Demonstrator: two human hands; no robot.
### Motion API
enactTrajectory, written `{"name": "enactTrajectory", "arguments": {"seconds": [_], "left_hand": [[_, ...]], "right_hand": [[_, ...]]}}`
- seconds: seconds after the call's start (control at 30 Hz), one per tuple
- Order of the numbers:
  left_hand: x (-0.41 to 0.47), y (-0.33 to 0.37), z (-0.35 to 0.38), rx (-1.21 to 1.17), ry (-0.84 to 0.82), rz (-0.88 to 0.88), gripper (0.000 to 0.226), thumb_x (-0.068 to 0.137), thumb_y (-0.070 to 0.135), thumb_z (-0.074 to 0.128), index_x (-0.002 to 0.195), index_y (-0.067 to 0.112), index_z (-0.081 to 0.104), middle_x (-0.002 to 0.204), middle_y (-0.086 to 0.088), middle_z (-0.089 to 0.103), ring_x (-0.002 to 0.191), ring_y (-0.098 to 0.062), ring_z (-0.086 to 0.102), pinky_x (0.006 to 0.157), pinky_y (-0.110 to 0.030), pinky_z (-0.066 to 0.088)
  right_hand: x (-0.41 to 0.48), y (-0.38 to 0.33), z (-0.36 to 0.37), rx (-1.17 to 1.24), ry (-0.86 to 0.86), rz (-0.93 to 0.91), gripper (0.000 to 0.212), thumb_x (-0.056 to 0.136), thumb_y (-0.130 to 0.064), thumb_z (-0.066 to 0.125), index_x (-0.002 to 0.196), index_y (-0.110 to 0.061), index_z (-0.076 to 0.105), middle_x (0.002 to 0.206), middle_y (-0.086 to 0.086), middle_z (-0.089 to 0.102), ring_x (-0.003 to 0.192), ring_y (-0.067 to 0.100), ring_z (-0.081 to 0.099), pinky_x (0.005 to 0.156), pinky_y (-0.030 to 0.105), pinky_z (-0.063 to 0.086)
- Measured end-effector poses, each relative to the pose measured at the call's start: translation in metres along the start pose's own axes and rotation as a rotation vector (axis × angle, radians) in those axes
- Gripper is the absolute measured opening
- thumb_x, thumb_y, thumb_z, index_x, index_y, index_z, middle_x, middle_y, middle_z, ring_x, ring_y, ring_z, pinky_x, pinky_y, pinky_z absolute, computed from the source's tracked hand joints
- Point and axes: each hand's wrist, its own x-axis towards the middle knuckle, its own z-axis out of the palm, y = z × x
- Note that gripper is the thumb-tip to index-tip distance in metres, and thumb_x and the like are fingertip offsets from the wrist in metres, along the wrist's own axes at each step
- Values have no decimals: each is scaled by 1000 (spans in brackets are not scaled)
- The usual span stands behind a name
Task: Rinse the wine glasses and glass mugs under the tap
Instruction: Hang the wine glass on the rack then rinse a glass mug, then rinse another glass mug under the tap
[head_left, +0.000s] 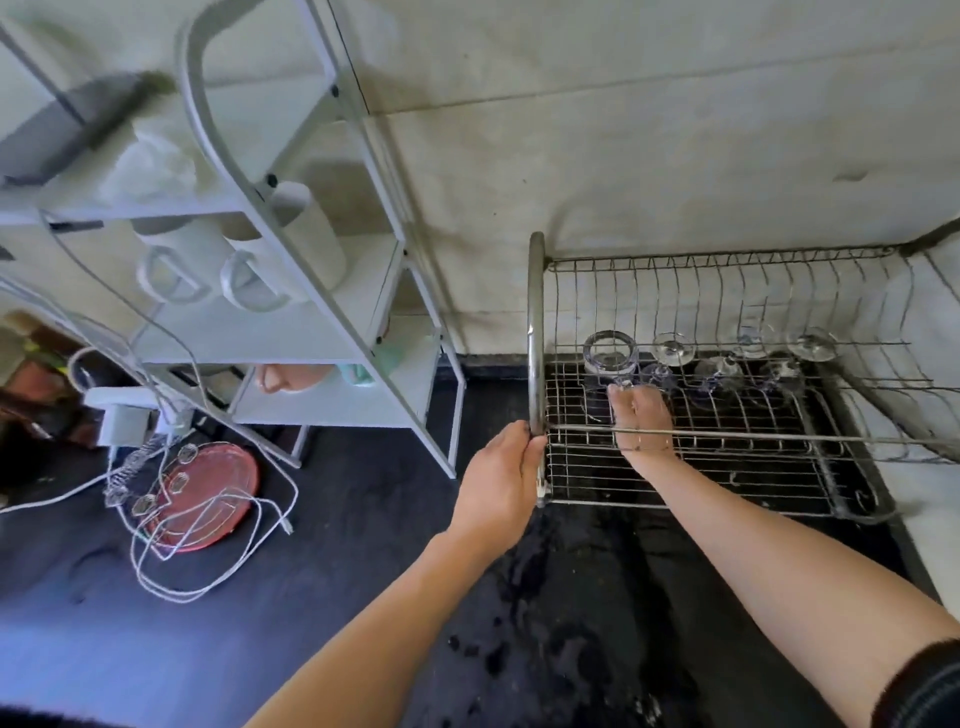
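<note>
The mug (609, 353) stands inverted at the rear left of the rack (536, 312), with wine glasses (673, 347) inverted in a row to its right. The right hand (640, 418) reaches inside the rack, fingers curled on the mug's handle. The left hand (500, 475) grips the rack's left upright. The rack sits on a dark counter (363, 545).
</note>
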Motion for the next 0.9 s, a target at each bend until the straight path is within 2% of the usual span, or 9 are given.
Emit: {"name": "enactTrajectory", "arguments": {"seconds": [0.07,0.17,0.33,0.47,0.53,0.6,0.67,0.73,0.9], "left_hand": [[-1,-1,0,22,1,5,39,102,35,31,86,4,49,71,-1,47,60,-20,44,54,-37,36],[0,-3,1,40,13,10,39,102,36,31,83,6,45,71,-1,48,60,-23,45,52,-38,37],[-1,-1,1,37,21,35,35,102,33,32,81,9,43,69,4,44,57,-21,44,51,-38,36],[0,-4,-2,35,3,34,39,102,40,30,84,10,47,75,2,53,64,-21,52,57,-43,46],[-1,-3,-6,37,-15,23,38,102,41,31,92,12,53,85,1,58,73,-20,55,65,-44,48],[-10,-3,-12,46,-20,-2,34,102,38,33,109,16,57,96,2,61,83,-17,57,72,-38,49],[-29,-8,-23,44,-27,-48,34,101,39,36,120,17,55,103,1,63,87,-18,59,76,-36,49],[-57,-23,-35,81,-67,-101,34,100,38,40,124,18,53,102,1,65,90,-19,61,79,-37,51],[-157,-93,-83,173,-106,-263,25,97,36,44,112,21,57,94,2,66,92,-21,59,80,-37,51]], "right_hand": [[4,3,3,10,5,-37,68,81,-54,35,67,10,54,79,30,55,78,33,49,69,38,31],[7,7,4,-21,-5,-44,60,84,-41,39,75,15,57,87,35,57,85,42,54,72,40,35],[7,6,-3,-112,-92,11,63,92,-40,45,81,20,60,87,38,62,81,46,59,73,47,43],[6,11,-11,-266,-154,167,47,97,-40,49,90,5,63,87,21,65,86,38,61,64,35,35],[-9,9,-20,-259,-130,221,39,95,-38,52,95,0,60,89,15,63,90,34,60,68,36,39],[-35,1,-29,-272,-121,248,33,96,-35,54,108,-4,58,102,13,61,97,30,58,79,36,43],[-63,-7,-30,-361,-155,161,37,98,-35,50,122,-8,58,117,9,62,104,27,60,83,34,46],[-97,-16,-23,-381,-177,80,37,98,-37,49,124,-12,59,120,4,65,107,24,61,86,34,49],[-209,-52,26,-392,-284,-80,26,93,-44,51,102,-26,68,98,-7,72,93,19,65,78,35,52]]}}
